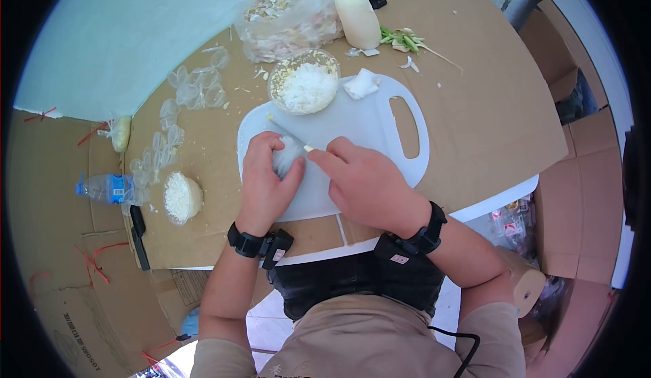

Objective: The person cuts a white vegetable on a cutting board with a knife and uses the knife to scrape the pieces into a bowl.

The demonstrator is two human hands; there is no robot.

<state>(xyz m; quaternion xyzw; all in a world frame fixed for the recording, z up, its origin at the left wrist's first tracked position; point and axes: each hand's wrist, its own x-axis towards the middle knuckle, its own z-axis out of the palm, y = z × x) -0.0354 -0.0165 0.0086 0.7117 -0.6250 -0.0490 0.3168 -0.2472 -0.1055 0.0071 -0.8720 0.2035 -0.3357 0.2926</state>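
Observation:
On the white cutting board (369, 120), my left hand (266, 181) curls its fingers and thumb around a small pile of pale, thinly cut white radish (287, 158). My right hand (369, 181) is closed on a knife (290, 134); its light handle end shows past my fingers, and the narrow blade points up and left, right beside the pile. Most of the handle is hidden in my fist. Beyond both hands, a clear bowl (304, 85) full of chopped white bits stands at the board's far edge. A white radish chunk (361, 84) lies to its right.
A peeled white radish (357, 20) and green trimmings (401, 39) lie at the back, beside a clear plastic bag (288, 28) of scraps. Clear plastic cups (196, 87) line the left side. A filled small cup (182, 198) and a water bottle (107, 189) stand nearer.

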